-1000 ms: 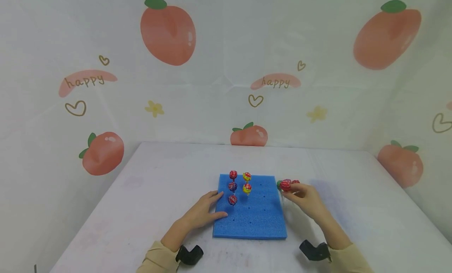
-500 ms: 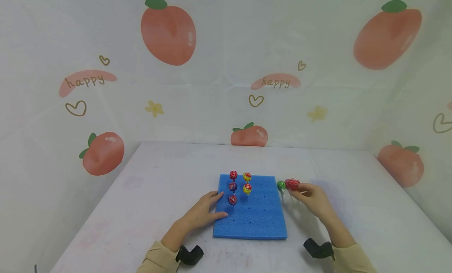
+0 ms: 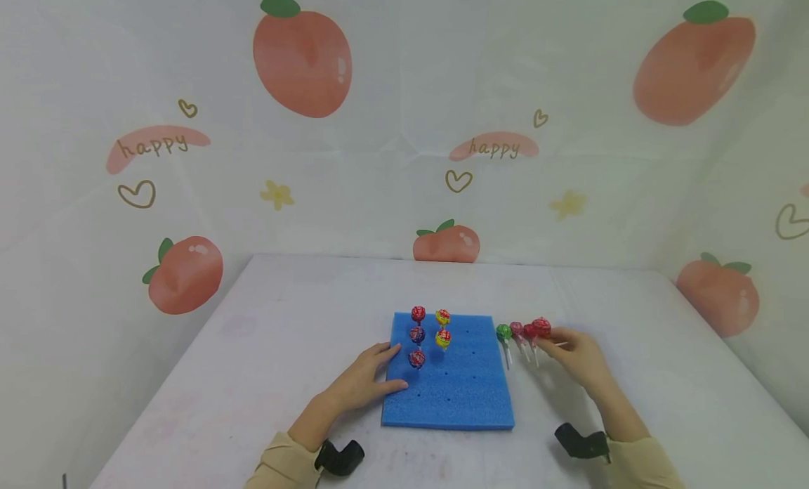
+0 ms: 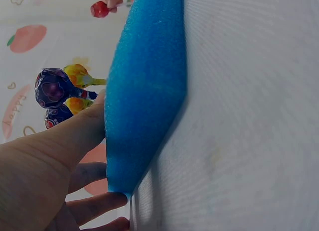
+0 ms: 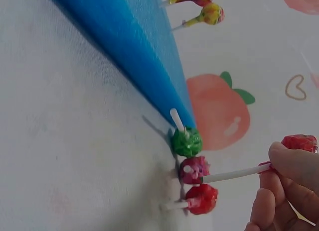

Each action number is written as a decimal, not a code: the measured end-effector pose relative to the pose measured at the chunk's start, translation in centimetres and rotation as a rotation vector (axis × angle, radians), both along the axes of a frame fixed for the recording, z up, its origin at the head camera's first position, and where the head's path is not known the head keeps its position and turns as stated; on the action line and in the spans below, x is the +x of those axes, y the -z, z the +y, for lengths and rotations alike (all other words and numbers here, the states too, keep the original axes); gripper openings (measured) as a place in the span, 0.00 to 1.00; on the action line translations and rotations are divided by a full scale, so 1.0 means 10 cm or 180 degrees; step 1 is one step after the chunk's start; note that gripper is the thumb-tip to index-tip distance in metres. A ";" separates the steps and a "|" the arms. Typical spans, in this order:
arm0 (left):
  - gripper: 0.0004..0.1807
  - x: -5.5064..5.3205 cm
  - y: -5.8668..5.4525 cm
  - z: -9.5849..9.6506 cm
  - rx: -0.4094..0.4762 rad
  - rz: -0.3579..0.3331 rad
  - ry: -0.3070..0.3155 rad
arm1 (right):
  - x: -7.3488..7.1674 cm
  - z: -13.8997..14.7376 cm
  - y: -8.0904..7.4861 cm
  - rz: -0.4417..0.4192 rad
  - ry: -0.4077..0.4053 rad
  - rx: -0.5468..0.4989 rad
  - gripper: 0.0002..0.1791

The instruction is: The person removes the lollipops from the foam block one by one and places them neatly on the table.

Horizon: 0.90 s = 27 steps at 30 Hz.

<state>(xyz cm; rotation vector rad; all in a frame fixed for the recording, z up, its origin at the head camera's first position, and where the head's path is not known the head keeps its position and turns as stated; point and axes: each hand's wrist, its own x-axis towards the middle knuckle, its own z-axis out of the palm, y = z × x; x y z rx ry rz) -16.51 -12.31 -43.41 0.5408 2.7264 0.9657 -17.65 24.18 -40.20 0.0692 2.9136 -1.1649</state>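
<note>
A red lollipop (image 3: 541, 327) is pinched near its wrapper between the thumb and fingers of my right hand (image 3: 576, 355); in the right wrist view its white stick (image 5: 234, 175) points left. Just left of it, beside the foam, a green lollipop (image 3: 503, 331), a pink lollipop (image 3: 517, 329) and another red lollipop (image 3: 529, 331) lie in a row on the table. My left hand (image 3: 357, 382) rests against the left edge of the blue foam board (image 3: 442, 408), thumb over the top and fingers extended along the side.
Several lollipops stand upright in the foam: a left column with a dark blue one (image 3: 417, 334) between two red ones, and two yellow ones (image 3: 443, 338) beside it. Small holes dot the foam's right and front parts. A printed cloth (image 3: 379, 180) hangs behind the white table (image 3: 303, 299).
My right hand has moved right with the red lollipop, away from the foam board, leaving the green and pink lollipops uncovered. The left hand stays in place.
</note>
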 end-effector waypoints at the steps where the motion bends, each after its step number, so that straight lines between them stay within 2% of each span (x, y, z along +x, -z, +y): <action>1: 0.40 0.00 0.00 0.00 -0.0005 0.0003 0.0000 | 0.00 0.01 0.00 -0.0026 0.0026 0.0013 0.26; 10: 0.40 0.00 0.00 0.00 -0.0010 0.0003 0.0003 | -0.04 0.13 0.04 -0.0140 0.0149 0.0037 0.28; 17: 0.39 0.00 -0.02 0.01 -0.0033 0.0019 0.0025 | -0.07 0.24 0.10 0.0006 0.0156 0.0099 0.26; 27: 0.40 0.00 -0.01 0.00 -0.0049 0.0019 0.0039 | -0.12 0.33 0.19 -0.0034 0.0208 0.0120 0.24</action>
